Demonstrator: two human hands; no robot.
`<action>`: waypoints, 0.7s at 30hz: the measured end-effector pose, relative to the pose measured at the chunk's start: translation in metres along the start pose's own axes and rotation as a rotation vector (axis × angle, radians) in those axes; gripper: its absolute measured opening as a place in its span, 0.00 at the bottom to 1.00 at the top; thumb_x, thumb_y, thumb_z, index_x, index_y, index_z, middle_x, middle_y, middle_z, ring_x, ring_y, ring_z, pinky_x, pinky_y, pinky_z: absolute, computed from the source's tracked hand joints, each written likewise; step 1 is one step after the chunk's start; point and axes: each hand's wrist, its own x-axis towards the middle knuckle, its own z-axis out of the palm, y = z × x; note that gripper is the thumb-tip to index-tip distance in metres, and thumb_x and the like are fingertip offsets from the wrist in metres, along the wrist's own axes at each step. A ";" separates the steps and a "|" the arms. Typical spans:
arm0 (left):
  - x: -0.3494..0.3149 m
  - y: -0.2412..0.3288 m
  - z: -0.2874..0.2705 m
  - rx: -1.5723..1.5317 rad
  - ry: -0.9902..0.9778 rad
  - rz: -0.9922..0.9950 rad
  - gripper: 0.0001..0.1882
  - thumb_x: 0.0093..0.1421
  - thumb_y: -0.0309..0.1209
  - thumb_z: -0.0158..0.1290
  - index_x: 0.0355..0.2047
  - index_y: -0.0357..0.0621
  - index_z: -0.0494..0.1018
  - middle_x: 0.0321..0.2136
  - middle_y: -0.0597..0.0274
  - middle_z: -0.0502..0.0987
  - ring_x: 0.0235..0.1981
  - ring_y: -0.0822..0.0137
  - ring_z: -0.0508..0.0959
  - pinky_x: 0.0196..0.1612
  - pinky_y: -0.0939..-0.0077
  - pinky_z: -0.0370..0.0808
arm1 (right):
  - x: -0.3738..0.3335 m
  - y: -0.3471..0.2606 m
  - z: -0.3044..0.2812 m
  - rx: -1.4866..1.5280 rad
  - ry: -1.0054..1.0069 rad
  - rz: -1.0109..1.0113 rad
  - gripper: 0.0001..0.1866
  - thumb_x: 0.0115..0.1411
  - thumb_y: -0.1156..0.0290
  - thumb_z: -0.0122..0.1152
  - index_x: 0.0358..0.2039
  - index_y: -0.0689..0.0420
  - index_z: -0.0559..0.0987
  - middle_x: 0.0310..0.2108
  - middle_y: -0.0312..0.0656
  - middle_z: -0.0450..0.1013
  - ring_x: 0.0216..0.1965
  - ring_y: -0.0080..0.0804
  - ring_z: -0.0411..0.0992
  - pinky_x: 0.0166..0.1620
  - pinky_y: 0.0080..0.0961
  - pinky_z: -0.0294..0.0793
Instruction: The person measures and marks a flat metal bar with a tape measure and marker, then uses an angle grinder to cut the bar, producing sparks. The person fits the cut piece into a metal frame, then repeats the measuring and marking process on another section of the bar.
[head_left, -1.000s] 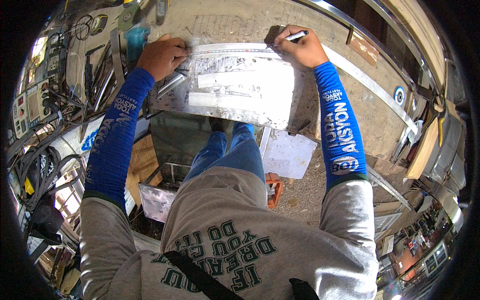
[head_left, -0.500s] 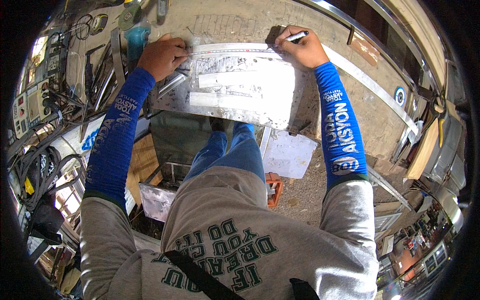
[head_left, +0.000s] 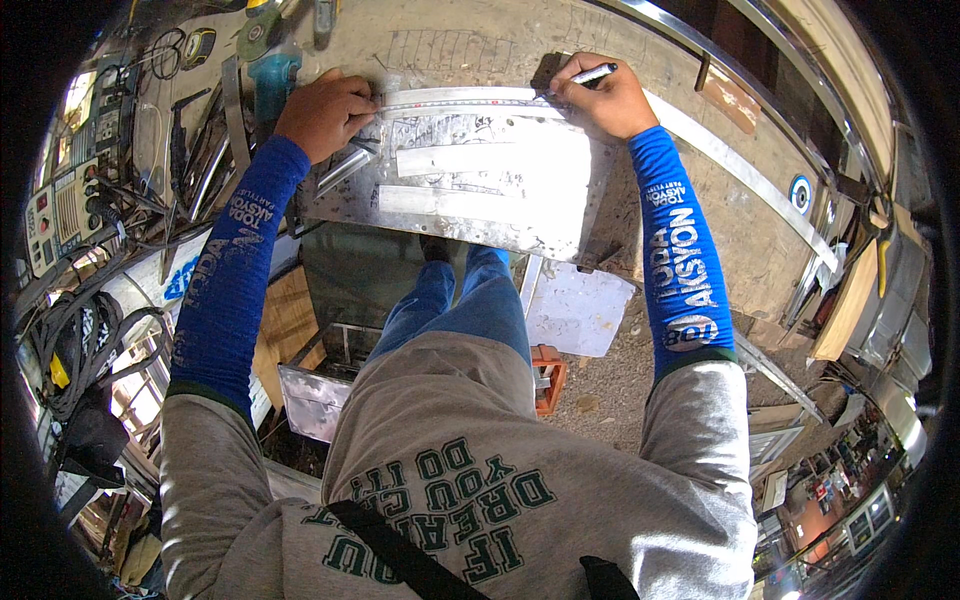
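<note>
A long pale metal flat bar (head_left: 735,165) runs from my left hand, under my right, to the far right. Along its left stretch lies a thin measuring tape (head_left: 455,104) with red marks. The curled fingers of my left hand (head_left: 322,113) press on the left end of the tape and bar. In my right hand (head_left: 612,102) is a black-and-white marker (head_left: 597,74), its tip down at the bar. Nearer me, two short metal strips (head_left: 460,158) rest on a scuffed metal plate (head_left: 345,207), partly washed out by bright sun.
Left of my left hand lies a teal angle grinder (head_left: 272,82), with metal rods and cables beyond. A welding machine (head_left: 62,222) stands at the far left. A round blue-and-white sticker or disc (head_left: 799,192) is at right, near pliers with a yellow handle (head_left: 882,265).
My right forearm has turned slightly. Both hands, the marker and the bar stay almost where they were.
</note>
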 end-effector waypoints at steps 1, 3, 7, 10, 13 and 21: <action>0.000 0.000 0.000 0.001 0.002 -0.001 0.08 0.62 0.36 0.66 0.40 0.51 0.88 0.43 0.69 0.82 0.45 0.61 0.79 0.47 0.64 0.84 | 0.000 0.000 0.000 -0.012 0.019 -0.002 0.04 0.61 0.74 0.69 0.36 0.58 0.87 0.35 0.38 0.84 0.40 0.27 0.81 0.48 0.26 0.80; 0.003 0.000 -0.004 0.001 -0.020 0.014 0.09 0.62 0.36 0.65 0.40 0.51 0.88 0.44 0.69 0.83 0.46 0.61 0.79 0.48 0.64 0.84 | -0.003 0.004 -0.002 0.047 0.138 -0.009 0.05 0.62 0.73 0.69 0.37 0.58 0.87 0.36 0.38 0.84 0.39 0.26 0.80 0.46 0.26 0.79; -0.002 0.005 -0.012 0.012 0.022 0.013 0.09 0.61 0.36 0.66 0.41 0.53 0.88 0.46 0.69 0.84 0.47 0.59 0.81 0.49 0.64 0.84 | -0.014 -0.012 -0.010 0.305 0.489 0.053 0.08 0.66 0.70 0.68 0.41 0.60 0.87 0.36 0.38 0.85 0.32 0.20 0.76 0.37 0.21 0.75; -0.024 0.020 -0.004 -0.189 0.216 -0.141 0.11 0.60 0.36 0.66 0.42 0.49 0.87 0.45 0.62 0.86 0.45 0.58 0.84 0.49 0.65 0.84 | -0.039 -0.064 -0.014 0.288 0.731 0.005 0.11 0.71 0.67 0.66 0.47 0.60 0.86 0.36 0.38 0.85 0.27 0.15 0.70 0.29 0.16 0.68; -0.033 0.063 -0.014 -0.557 0.126 -0.476 0.13 0.59 0.36 0.67 0.42 0.42 0.86 0.45 0.54 0.86 0.42 0.62 0.87 0.48 0.68 0.83 | -0.076 -0.088 0.008 0.253 0.914 0.029 0.11 0.73 0.69 0.62 0.48 0.60 0.86 0.36 0.37 0.84 0.26 0.15 0.70 0.29 0.16 0.68; -0.022 0.221 0.025 -2.031 0.099 -0.888 0.26 0.62 0.24 0.67 0.60 0.30 0.75 0.45 0.54 0.85 0.45 0.68 0.83 0.48 0.75 0.80 | -0.140 -0.167 0.097 -0.156 0.186 0.272 0.34 0.58 0.69 0.75 0.64 0.62 0.74 0.49 0.61 0.76 0.47 0.57 0.78 0.52 0.41 0.79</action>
